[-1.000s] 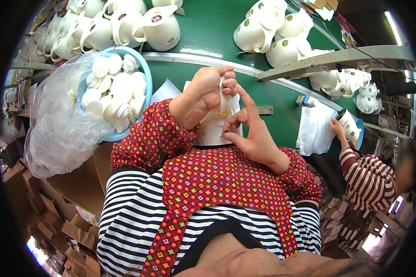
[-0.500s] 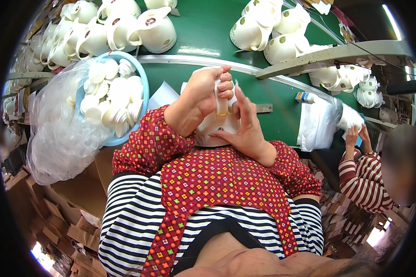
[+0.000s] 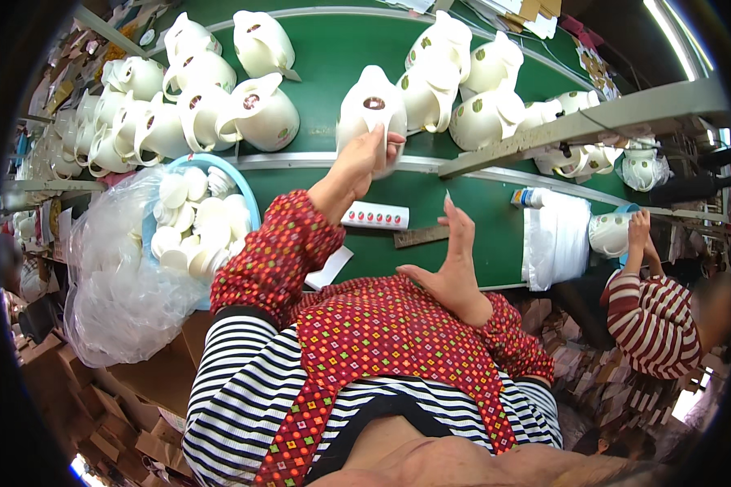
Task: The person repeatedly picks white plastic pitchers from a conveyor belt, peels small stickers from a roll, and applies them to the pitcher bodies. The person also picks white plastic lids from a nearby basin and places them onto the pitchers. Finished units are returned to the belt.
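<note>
My left hand is closed around the handle of a white plastic jug, which is over the far side of the green table. The jug's spout points away from me, and a dark round opening shows on its top. My right hand is held over the near part of the table, fingers spread and nothing in it. Between my hands lies a white strip of small red stickers. A flat grey bar is by my right fingertips, and a white paper sticks out beside my left sleeve.
Several white jugs stand at the far left, more at the far right. A blue basin of white lids and a clear plastic bag are at left. A metal rail crosses at right, near plastic bags and a co-worker handling a jug.
My left hand has carried the jug from close to my body forward to the far side. My right hand has come off it, uncovering the sticker strip. The view has shifted.
</note>
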`<state>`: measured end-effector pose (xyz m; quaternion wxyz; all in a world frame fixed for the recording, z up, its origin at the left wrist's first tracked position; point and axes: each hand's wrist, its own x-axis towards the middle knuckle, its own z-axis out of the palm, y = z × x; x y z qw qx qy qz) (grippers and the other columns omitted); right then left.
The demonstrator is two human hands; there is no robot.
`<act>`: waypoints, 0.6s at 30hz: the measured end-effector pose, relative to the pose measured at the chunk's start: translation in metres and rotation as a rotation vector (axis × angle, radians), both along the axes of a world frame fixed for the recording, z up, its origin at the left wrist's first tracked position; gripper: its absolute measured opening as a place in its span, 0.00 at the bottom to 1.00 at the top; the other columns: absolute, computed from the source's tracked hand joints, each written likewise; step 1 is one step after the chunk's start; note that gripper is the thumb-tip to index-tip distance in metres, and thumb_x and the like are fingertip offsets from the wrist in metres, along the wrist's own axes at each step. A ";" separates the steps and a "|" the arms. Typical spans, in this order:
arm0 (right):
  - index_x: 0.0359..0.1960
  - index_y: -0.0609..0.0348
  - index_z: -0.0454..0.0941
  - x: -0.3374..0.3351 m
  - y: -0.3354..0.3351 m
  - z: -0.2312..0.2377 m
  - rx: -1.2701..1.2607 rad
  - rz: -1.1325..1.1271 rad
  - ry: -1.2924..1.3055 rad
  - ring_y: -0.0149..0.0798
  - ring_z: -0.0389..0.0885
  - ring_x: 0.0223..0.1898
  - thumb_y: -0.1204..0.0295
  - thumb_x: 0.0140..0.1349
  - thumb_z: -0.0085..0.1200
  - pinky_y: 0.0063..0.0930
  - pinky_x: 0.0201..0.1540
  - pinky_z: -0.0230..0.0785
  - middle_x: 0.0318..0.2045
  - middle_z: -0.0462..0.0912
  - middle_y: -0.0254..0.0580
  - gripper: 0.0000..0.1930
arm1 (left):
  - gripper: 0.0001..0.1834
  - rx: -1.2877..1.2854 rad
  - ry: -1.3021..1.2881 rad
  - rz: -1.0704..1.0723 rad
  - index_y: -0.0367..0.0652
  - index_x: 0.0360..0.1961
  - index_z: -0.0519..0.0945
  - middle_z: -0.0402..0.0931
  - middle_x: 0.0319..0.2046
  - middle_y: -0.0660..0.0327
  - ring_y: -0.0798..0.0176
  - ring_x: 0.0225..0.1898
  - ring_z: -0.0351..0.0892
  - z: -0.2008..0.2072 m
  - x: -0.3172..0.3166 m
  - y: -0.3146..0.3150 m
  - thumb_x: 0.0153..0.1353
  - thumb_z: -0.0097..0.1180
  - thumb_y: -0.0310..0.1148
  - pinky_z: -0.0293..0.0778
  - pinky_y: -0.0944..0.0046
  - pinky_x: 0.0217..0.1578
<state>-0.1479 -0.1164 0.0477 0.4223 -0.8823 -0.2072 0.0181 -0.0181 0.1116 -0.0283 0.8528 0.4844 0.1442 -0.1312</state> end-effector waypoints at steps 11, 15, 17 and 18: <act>0.71 0.52 0.69 0.013 -0.011 -0.001 0.015 -0.015 0.111 0.47 0.70 0.59 0.70 0.51 0.77 0.41 0.63 0.67 0.65 0.62 0.50 0.44 | 0.23 0.974 -0.160 0.127 0.34 0.38 0.84 0.81 0.36 0.48 0.49 0.40 0.81 -0.081 0.092 0.060 0.68 0.60 0.48 0.76 0.51 0.49; 0.55 0.55 0.84 0.017 -0.018 0.000 0.040 -0.083 0.118 0.45 0.74 0.56 0.74 0.53 0.74 0.38 0.61 0.69 0.59 0.70 0.46 0.25 | 0.31 1.481 -0.537 0.620 0.34 0.58 0.71 0.70 0.55 0.44 0.39 0.59 0.68 -0.030 0.050 0.122 0.54 0.69 0.33 0.67 0.47 0.61; 0.47 0.57 0.87 0.018 -0.016 0.002 0.090 -0.090 0.124 0.45 0.77 0.54 0.77 0.53 0.71 0.37 0.58 0.71 0.55 0.75 0.45 0.18 | 0.33 1.601 -0.423 0.781 0.34 0.60 0.70 0.70 0.57 0.42 0.36 0.61 0.68 -0.031 0.033 0.185 0.53 0.67 0.30 0.65 0.46 0.65; 0.46 0.58 0.87 0.018 -0.014 0.003 0.088 -0.071 0.126 0.45 0.78 0.54 0.78 0.53 0.71 0.37 0.58 0.71 0.55 0.75 0.46 0.17 | 0.32 1.714 -0.353 0.832 0.33 0.59 0.71 0.72 0.57 0.41 0.36 0.61 0.69 -0.044 0.026 0.218 0.53 0.66 0.30 0.65 0.46 0.65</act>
